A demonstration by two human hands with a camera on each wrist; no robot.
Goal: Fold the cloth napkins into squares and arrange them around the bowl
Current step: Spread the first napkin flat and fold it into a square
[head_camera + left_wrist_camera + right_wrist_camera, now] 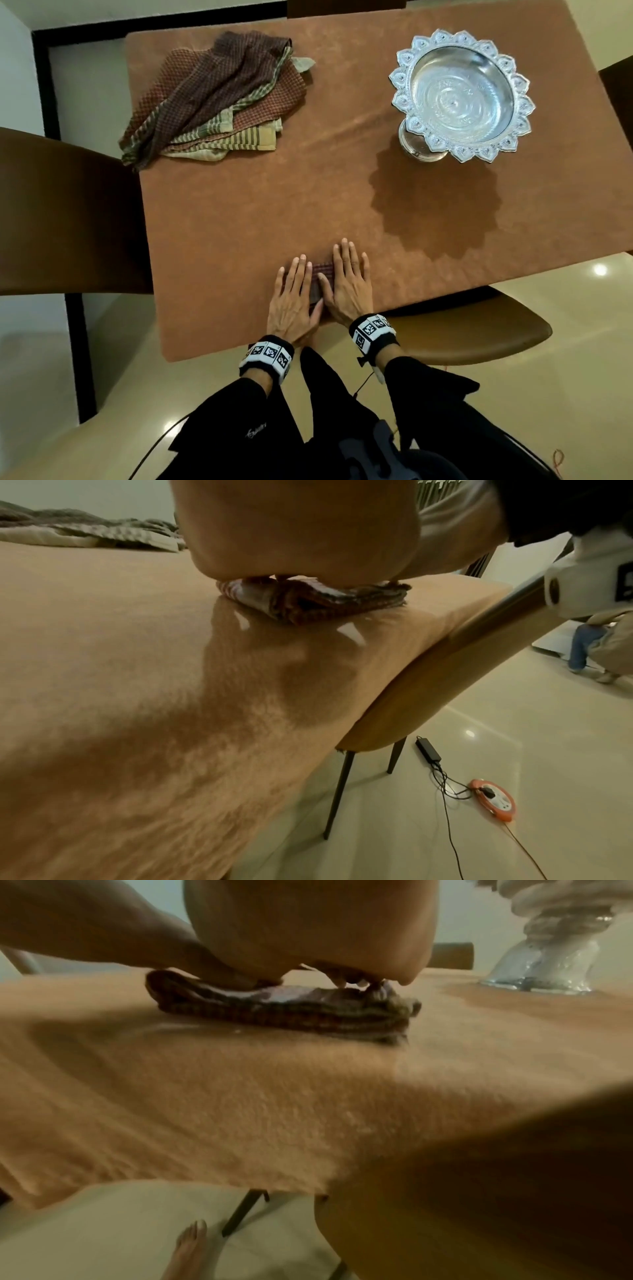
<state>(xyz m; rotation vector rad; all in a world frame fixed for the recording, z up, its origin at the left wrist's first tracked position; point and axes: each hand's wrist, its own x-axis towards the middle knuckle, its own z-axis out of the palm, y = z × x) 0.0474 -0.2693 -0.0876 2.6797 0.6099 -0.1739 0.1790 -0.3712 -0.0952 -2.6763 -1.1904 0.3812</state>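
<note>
Both palms flat on one folded napkin [320,279] at the near edge of the table [239,212], right in front of me. My left hand [294,301] covers its left part, fingers straight and spread, pressing down. My right hand [347,282] covers the right part, fingers straight too, tips reaching past the napkin's far edge onto the table. Neither hand grips anything, just flat pressure. Thumbs sit close together over the middle of the cloth.

Left wrist view: napkin [308,601] is a thick checked bundle, several layers, squashed under the palm [301,528]. Right wrist view shows the same: stacked layers [284,1010] under the heel of the hand [308,920], my other hand coming in from the left and resting on it as well. Cannot tell if the outline is a true square, hands cover most of it.

Pile [215,99] of unfolded napkins sits at the far left corner, loosely heaped, checks and stripes, well apart from my hands. Bowl [462,92], silver, on a foot, scalloped rim, stands far right. No napkin touches it.

Chair [479,329] tucked under the near right side. Power strip [495,799] on the floor.
</note>
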